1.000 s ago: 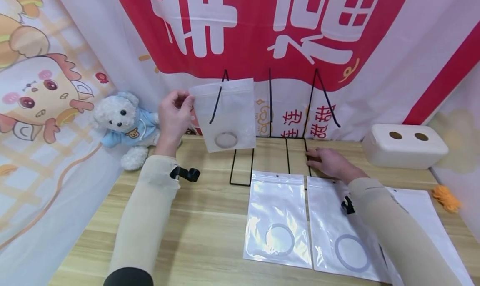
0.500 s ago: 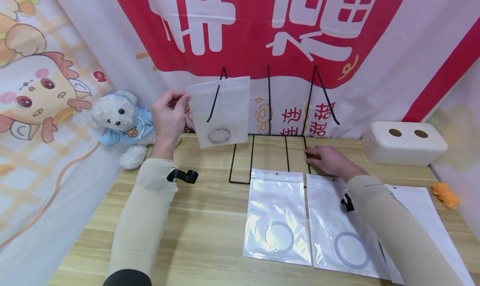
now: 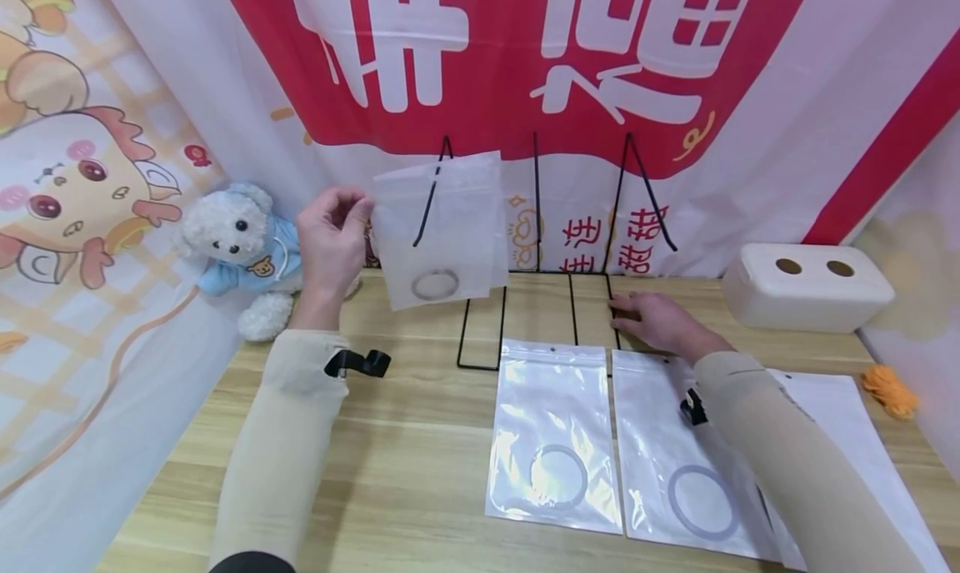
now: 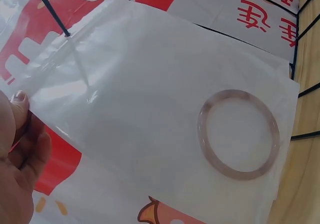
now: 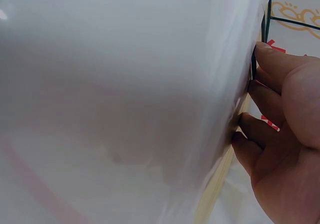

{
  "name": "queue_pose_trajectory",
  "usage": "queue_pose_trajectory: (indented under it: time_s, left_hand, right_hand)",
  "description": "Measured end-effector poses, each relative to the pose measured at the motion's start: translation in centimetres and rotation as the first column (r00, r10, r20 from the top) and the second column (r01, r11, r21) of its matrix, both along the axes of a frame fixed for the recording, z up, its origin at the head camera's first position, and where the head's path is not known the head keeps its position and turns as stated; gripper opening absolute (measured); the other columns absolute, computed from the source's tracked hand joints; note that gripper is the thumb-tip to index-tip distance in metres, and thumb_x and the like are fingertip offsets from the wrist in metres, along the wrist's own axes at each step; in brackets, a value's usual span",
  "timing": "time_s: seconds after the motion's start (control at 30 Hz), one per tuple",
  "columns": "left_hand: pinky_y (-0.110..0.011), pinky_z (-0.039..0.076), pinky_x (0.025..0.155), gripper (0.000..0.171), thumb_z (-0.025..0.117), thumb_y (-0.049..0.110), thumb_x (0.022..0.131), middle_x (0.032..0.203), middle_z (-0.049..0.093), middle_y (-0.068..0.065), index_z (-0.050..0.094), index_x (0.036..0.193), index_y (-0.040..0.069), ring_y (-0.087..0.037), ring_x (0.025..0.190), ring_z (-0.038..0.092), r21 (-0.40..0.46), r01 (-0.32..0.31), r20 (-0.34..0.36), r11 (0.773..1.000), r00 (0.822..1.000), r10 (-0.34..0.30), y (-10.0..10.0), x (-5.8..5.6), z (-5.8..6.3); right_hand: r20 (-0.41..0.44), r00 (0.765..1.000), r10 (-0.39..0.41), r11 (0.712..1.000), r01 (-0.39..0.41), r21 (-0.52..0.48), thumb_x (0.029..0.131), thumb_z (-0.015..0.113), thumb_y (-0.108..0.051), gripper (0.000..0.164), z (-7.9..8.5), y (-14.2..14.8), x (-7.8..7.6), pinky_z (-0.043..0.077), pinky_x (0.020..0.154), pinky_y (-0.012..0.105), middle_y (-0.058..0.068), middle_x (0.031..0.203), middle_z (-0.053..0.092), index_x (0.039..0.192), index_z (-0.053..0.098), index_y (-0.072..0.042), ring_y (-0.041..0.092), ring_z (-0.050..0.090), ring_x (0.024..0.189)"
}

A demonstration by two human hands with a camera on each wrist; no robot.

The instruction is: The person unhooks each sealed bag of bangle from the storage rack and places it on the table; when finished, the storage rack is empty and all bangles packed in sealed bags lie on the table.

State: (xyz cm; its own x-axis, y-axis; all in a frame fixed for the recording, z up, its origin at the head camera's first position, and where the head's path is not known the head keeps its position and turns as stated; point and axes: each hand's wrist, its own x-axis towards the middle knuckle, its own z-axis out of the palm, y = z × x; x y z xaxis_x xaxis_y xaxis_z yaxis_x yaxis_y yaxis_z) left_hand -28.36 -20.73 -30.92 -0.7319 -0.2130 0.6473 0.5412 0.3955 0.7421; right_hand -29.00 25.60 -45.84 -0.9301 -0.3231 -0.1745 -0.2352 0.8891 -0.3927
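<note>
Bag (image 3: 465,231) on rack (image 3: 555,273), bags (image 3: 555,406) before it; bear (image 3: 240,252) left, box (image 3: 810,289) right.

Curtained tabletop nook (image 3: 405,464), printed cloth (image 3: 498,81), plush bear (image 3: 251,256)

Plush toy (image 3: 251,254): blue top, left of frame
White box (image 3: 806,299): two holes, right side
Orange bundle (image 3: 890,391): far right

The head view looks forward and down from above, across the pale wood-grain table (image 3: 420,439) to the red-and-white printed cloth (image 3: 510,72). The left wrist view closely faces the translucent rectangular plastic bag (image 4: 125,83) that the head view shares. Glossy whitish plastic (image 5: 125,83) nearly fills the right wrist view.
</note>
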Motion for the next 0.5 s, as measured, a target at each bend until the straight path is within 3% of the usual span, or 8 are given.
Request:
queue_pose_trajectory:
  time_s: [0.5]
  left_hand:
    - [-0.015,0.053,0.065,0.013,0.069,-0.002,0.102,0.079,0.068,0.023,0.070,0.101,-0.015,0.000,0.071,0.063,0.059,0.050,0.017,0.997,0.999,-0.051,-0.2,1.4,-0.4]
  right_hand:
    - [0.005,1.000,0.000,1.000,0.000,-0.012,0.111,0.061,-0.029,0.055,-0.2,0.0,-0.1,0.028,0.128,0.069,0.033,0.166,0.041,0.160,0.051,-0.006,0.056,0.037,0.154]
